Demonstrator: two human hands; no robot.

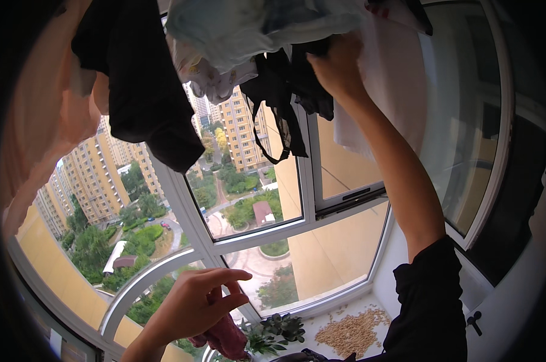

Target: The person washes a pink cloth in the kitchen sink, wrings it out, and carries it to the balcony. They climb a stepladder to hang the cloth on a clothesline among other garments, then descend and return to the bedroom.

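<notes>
My left hand (196, 301) is low in front of the window, thumb and index finger apart. Its other fingers curl around a maroon cloth (227, 337) that dangles beneath them. My right hand (341, 68) is raised among the hanging laundry, against a dark garment (311, 77); blur and cloth hide its fingertips, so its grip is unclear. Just left of it hangs a black strap garment (277, 108) with a loop and slider. Above both is a pale bluish garment (264, 31), and a white cloth (386, 90) hangs behind my right forearm.
A long black garment (142, 86) and a peach cloth (51, 135) hang at left. White window frames (200, 235) cross the view, with apartment buildings outside. Below are green potted plants (277, 332) and peanut-like pieces (352, 332) spread on a white ledge. A black handle (474, 322) projects at lower right.
</notes>
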